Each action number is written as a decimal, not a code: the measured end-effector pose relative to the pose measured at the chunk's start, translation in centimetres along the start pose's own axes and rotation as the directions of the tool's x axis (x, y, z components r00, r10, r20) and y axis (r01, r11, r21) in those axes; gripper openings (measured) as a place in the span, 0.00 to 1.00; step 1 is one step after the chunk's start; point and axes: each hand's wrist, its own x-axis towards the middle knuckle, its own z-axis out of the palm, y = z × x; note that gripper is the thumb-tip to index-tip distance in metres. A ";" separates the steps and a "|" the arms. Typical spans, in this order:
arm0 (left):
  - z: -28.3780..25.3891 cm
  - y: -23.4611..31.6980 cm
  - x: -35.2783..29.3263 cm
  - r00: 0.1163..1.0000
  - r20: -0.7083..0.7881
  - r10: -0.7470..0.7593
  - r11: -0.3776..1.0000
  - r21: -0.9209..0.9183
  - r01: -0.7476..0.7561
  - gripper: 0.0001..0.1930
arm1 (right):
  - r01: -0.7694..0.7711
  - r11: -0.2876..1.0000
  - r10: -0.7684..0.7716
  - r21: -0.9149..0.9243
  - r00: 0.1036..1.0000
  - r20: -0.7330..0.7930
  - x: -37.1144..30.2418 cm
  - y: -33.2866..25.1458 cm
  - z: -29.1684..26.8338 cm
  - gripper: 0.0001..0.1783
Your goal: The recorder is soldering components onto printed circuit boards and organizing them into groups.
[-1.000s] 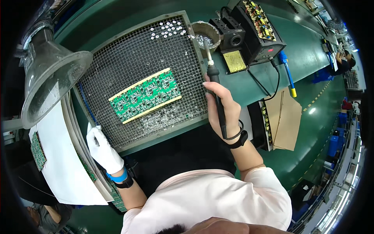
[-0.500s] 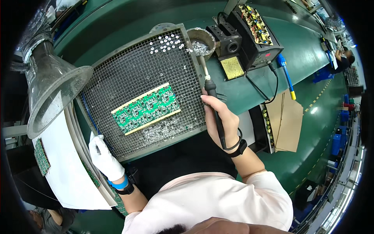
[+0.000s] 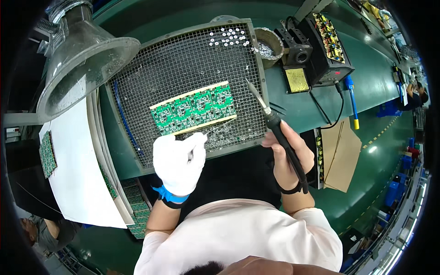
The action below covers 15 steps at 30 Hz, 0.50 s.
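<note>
My right hand (image 3: 297, 156) is wrapped round the black handle of a soldering iron (image 3: 273, 121). The iron's metal tip points up and left over the right side of a wire-mesh tray (image 3: 133, 87). In a white glove, my left hand (image 3: 178, 162) has its thumb and fingers pinched together just below a green circuit board panel (image 3: 192, 109). Whatever the pinch may hold is too small to make out. The panel lies tilted on the mesh, with pale yellow strips along its two long edges.
Small white round parts (image 3: 231, 37) sit at the tray's far right. Beyond are a pot of solder scraps (image 3: 268, 46), an iron holder (image 3: 298, 52), a yellow sponge (image 3: 297, 80) and a soldering station (image 3: 330, 68). A clear fume hood (image 3: 87, 68) overhangs the left.
My left hand has moved right, from the tray's left edge to below the panel. My right hand has drawn the iron back from the pot, its tip now over the mesh. The view has shifted.
</note>
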 end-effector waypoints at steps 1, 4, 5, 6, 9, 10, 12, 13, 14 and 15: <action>0.3 -0.1 0.3 1.000 -0.017 0.016 1.000 0.014 -0.015 0.08 | 0.009 0.999 -0.009 -0.038 1.000 -0.012 -0.3 -0.2 0.0 0.20; 0.5 -0.4 0.2 0.998 -0.052 0.046 0.998 0.044 -0.044 0.11 | -0.053 0.996 0.052 -0.073 0.998 -0.021 -1.4 -1.0 -0.4 0.16; 0.6 -0.8 -0.4 0.992 -0.120 0.026 1.000 0.011 -0.025 0.13 | -0.085 0.992 0.082 -0.089 0.996 -0.029 -1.6 -1.1 -0.4 0.14; 0.7 -1.2 -0.9 0.983 -0.181 0.007 1.000 -0.026 -0.012 0.14 | -0.088 0.992 0.085 -0.089 0.996 -0.030 -1.7 -1.2 -0.4 0.14; 0.7 -1.4 -1.0 0.979 -0.206 0.006 0.998 -0.059 -0.019 0.16 | -0.113 0.991 0.111 -0.066 0.993 -0.033 -1.6 -1.9 -0.2 0.11; 0.6 -1.4 -0.8 0.984 -0.174 0.026 0.998 -0.054 -0.036 0.16 | -0.115 0.991 0.112 -0.066 0.993 -0.035 -1.7 -2.0 0.0 0.11; 0.7 -1.4 -0.7 0.989 -0.144 0.044 0.998 -0.046 -0.051 0.16 | -0.089 0.993 0.088 -0.077 0.996 -0.016 -1.7 -1.8 0.5 0.10; 0.8 -1.5 -0.8 0.989 -0.139 0.053 0.997 -0.041 -0.059 0.16 | -0.075 0.994 0.075 -0.082 0.997 -0.006 -1.7 -1.8 0.7 0.10; 0.8 -1.5 -0.8 0.989 -0.134 0.061 0.997 -0.036 -0.066 0.16 | -0.075 0.994 0.075 -0.081 0.997 -0.005 -1.8 -1.9 0.8 0.10; 0.9 -1.5 -0.8 0.989 -0.129 0.069 0.997 -0.031 -0.074 0.16 | -0.091 0.993 0.090 -0.075 0.996 -0.012 -1.8 -2.0 0.9 0.10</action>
